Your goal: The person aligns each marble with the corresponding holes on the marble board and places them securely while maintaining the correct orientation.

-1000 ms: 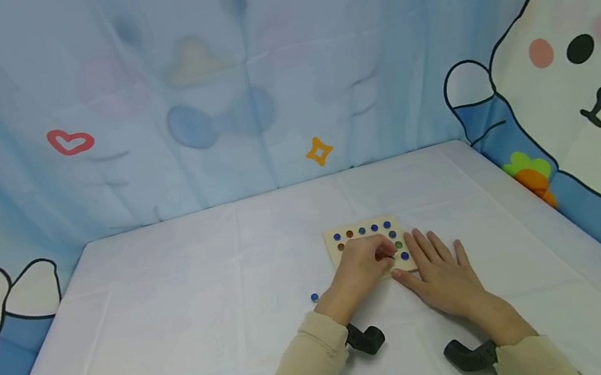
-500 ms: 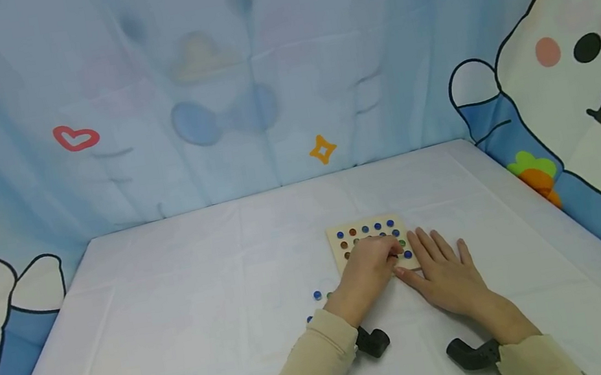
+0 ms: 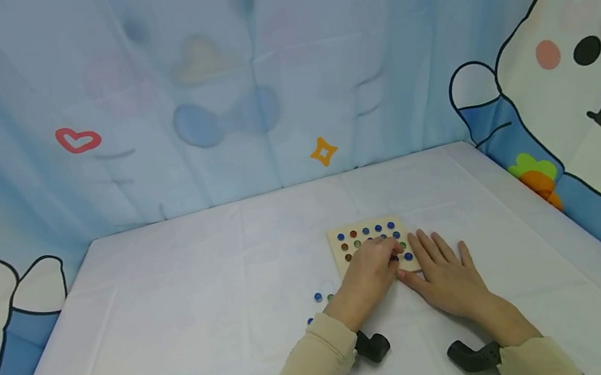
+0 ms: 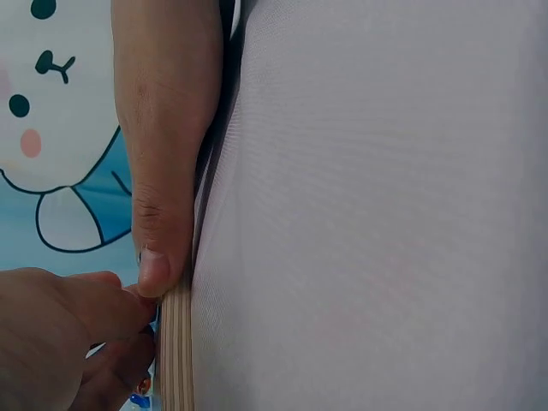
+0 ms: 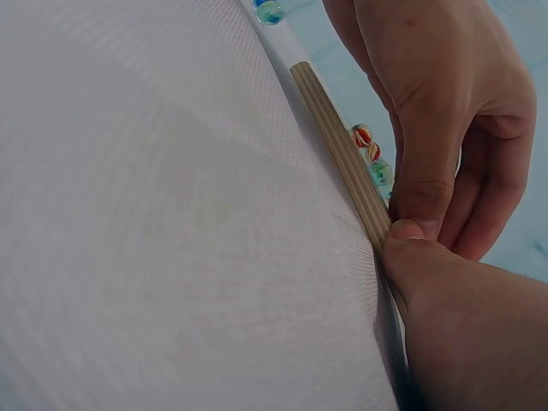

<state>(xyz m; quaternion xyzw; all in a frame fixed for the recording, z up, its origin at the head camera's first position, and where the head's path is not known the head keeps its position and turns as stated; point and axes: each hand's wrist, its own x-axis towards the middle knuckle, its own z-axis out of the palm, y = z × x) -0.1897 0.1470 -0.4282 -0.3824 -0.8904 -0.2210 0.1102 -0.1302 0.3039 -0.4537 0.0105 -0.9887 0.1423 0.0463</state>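
Note:
A pale wooden board (image 3: pixel 341 259) lies on the table, bearing rows of coloured glass marbles (image 3: pixel 366 231). Over its near right part, my left hand (image 3: pixel 366 274) pinches with thumb and fingertips at a blue marble (image 3: pixel 395 258), which the fingers mostly cover. The right hand (image 3: pixel 449 275) lies flat beside the board's right edge, fingers spread, its thumb touching the near corner. In the left wrist view, the right thumb (image 4: pixel 155 272) presses the board's layered edge (image 4: pixel 177 355). From the right wrist, the left thumb (image 5: pixel 428 193) points down at the board, with its fingers curled behind.
Loose marbles (image 3: pixel 318 297) lie on the white tablecloth (image 3: pixel 198 322) left of the board, partly behind the left forearm. Black wrist-mounted devices (image 3: pixel 475 356) sit under both wrists. A blue cartoon curtain (image 3: pixel 231 120) hangs along the table's far edge.
The left hand and forearm have shifted slightly right, uncovering more loose marbles and a blue marble under the fingertips. The view has moved a little. The right hand stays by the board.

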